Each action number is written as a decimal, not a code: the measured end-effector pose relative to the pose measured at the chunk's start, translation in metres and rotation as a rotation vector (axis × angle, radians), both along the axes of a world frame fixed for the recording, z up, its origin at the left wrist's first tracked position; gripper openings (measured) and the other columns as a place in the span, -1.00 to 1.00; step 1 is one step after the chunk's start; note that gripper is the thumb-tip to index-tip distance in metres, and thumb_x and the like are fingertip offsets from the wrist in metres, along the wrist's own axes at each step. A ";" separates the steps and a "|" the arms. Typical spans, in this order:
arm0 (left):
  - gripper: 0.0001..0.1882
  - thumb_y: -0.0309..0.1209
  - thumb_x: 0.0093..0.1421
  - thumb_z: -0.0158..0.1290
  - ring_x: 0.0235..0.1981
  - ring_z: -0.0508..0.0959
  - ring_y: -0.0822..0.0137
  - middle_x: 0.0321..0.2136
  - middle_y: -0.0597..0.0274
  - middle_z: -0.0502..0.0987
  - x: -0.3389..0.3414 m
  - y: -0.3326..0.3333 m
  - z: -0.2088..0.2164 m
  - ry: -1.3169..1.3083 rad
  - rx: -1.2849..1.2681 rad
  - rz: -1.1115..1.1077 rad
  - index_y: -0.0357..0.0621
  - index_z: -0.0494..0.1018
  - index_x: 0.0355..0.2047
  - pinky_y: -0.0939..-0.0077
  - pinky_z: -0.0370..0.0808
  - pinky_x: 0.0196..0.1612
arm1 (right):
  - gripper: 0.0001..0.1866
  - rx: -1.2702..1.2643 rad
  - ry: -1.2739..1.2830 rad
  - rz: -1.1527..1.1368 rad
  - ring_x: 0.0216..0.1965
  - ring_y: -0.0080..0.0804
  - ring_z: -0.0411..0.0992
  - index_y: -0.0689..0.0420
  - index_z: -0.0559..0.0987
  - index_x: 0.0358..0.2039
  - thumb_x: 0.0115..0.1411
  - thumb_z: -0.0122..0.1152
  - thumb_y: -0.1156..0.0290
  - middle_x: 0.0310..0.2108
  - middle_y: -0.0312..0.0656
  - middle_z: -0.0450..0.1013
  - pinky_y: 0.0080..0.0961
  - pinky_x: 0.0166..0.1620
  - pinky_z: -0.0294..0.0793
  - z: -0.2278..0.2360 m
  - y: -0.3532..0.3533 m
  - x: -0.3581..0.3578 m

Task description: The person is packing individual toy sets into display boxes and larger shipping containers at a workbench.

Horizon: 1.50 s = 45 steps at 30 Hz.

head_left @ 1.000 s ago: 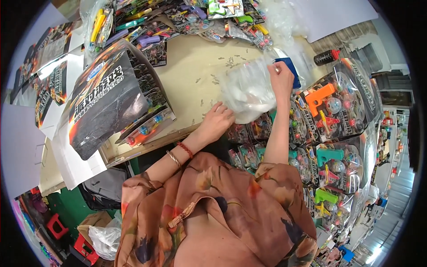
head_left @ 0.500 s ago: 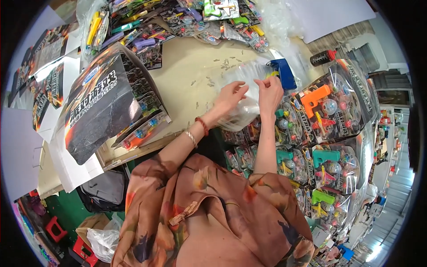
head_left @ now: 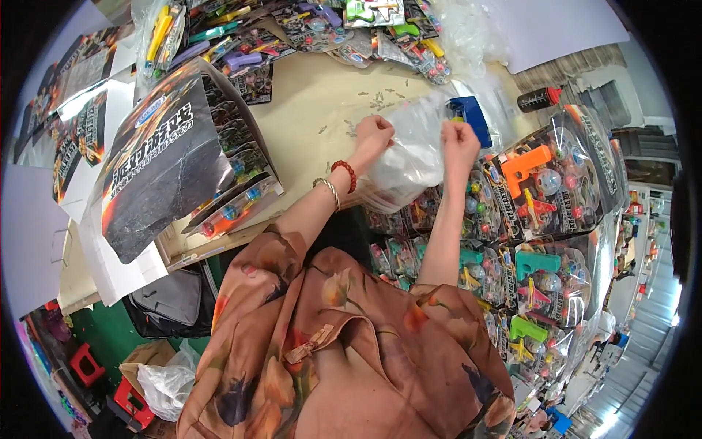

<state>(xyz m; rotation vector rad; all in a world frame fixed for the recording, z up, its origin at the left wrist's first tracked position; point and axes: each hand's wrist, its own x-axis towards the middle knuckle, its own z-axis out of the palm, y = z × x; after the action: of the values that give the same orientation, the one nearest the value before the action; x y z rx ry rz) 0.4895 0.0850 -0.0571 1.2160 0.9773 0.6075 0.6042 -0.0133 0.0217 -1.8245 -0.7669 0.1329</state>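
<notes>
Clear plastic bags (head_left: 413, 157), bunched and shiny, lie on the right part of the desk (head_left: 311, 102); can you read anything on them?

Glare and folds cover the film, so I can't tell whether it carries print.

And how do the hands stand to it?

The left hand (head_left: 374, 137) is at its left edge, fingers bent in and bunched; the right hand (head_left: 460, 144) is just beyond its right edge, thumb pressed to the fingertips. I can't tell whether either one pinches a layer.

What borders that spot?

A blue holder (head_left: 474, 123) with a yellow bit sits just past the right hand. Small slivers (head_left: 380, 97) are scattered beyond the left one, and pale desktop runs leftward as far as the cardboard box (head_left: 150, 172). The near end of the film comes to about the desk's front edge (head_left: 201, 251).

So where is the lettering?

On that box: bold white characters over black, flame-orange streaks, a blue oval logo. The blister packs (head_left: 537, 183) on the right have pale lettering on dark cards, around toy guns in orange, teal and green.

Anything further out?

More carded toys (head_left: 318, 33) heap along the far side, and a dark bottle (head_left: 537, 99) with a red cap and small pale marks lies to the right.
</notes>
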 end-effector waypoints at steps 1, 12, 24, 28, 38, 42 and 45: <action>-0.81 -0.38 0.10 0.12 -0.47 0.53 0.28 -0.57 0.19 0.50 -0.002 0.000 0.002 0.155 0.321 0.081 -0.29 0.44 -0.47 0.45 0.45 -0.37 | -0.85 0.034 0.010 -0.032 -0.60 -0.62 0.33 0.28 0.51 -0.50 0.08 0.17 0.44 -0.66 -0.28 0.41 -0.62 -0.48 0.32 0.005 0.002 0.002; -0.64 -0.24 0.20 -0.04 -0.62 0.52 0.40 -0.61 0.14 0.52 0.035 0.013 0.030 -0.120 -0.003 -0.216 -0.39 0.49 -0.42 0.54 0.46 -0.52 | -0.86 -0.355 -0.262 0.156 -0.46 -0.37 0.50 0.21 0.58 -0.34 0.05 0.18 0.49 -0.46 -0.10 0.53 -0.53 -0.34 0.43 0.008 0.011 -0.030; -0.77 -0.38 0.16 -0.07 -0.59 0.53 0.07 -0.60 -0.07 0.51 0.025 0.016 0.043 -0.029 0.345 -0.104 -0.30 0.46 -0.50 0.29 0.45 -0.49 | -0.29 -1.048 -0.245 -0.477 0.27 0.35 -0.27 -0.05 -0.05 0.29 0.15 -0.09 0.17 0.27 0.15 -0.13 0.30 0.19 -0.32 -0.048 0.053 0.084; -0.83 -0.41 0.17 -0.08 -0.40 0.47 -0.18 -0.54 -0.17 0.48 0.006 0.036 0.091 -0.060 0.674 0.201 -0.23 0.46 -0.45 0.15 0.40 -0.42 | -0.32 -0.913 -0.161 -0.413 0.32 0.16 -0.44 -0.44 -0.07 0.28 0.17 -0.09 0.18 0.33 -0.01 -0.32 0.47 0.10 -0.24 -0.061 0.039 0.090; -0.74 -0.34 0.27 -0.09 -0.65 0.41 0.58 -0.69 0.32 0.40 -0.116 0.009 0.211 -0.541 0.407 0.240 -0.31 0.44 -0.42 0.64 0.35 -0.58 | -0.40 0.267 0.363 0.061 0.27 -0.16 0.02 0.18 0.18 0.20 0.27 -0.17 0.05 0.24 -0.08 0.07 -0.17 0.24 -0.01 0.045 0.061 0.001; -0.71 -0.33 0.30 -0.14 -0.54 0.57 0.41 -0.58 0.24 0.48 -0.121 0.017 0.220 -0.680 0.320 0.197 -0.35 0.39 -0.40 0.63 0.47 -0.50 | -0.42 0.499 0.282 0.646 0.23 -0.20 0.08 0.13 0.22 0.19 0.22 -0.02 0.15 0.23 -0.12 0.11 -0.20 0.23 0.02 0.119 0.038 -0.077; -0.69 -0.29 0.31 -0.14 -0.50 0.60 0.32 -0.53 0.18 0.51 -0.114 0.020 0.225 -0.799 0.272 0.130 -0.33 0.40 -0.37 0.58 0.51 -0.44 | -0.44 0.222 -0.241 0.565 0.16 -0.26 0.20 0.13 0.25 0.17 0.18 0.05 0.24 0.16 -0.12 0.21 -0.37 0.20 0.10 0.140 0.037 -0.103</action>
<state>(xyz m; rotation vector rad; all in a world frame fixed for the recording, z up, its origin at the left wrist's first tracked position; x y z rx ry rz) 0.3754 0.1051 0.1683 1.0010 0.2986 1.2380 0.5015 0.0234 0.1612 -1.3887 -1.3994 0.1861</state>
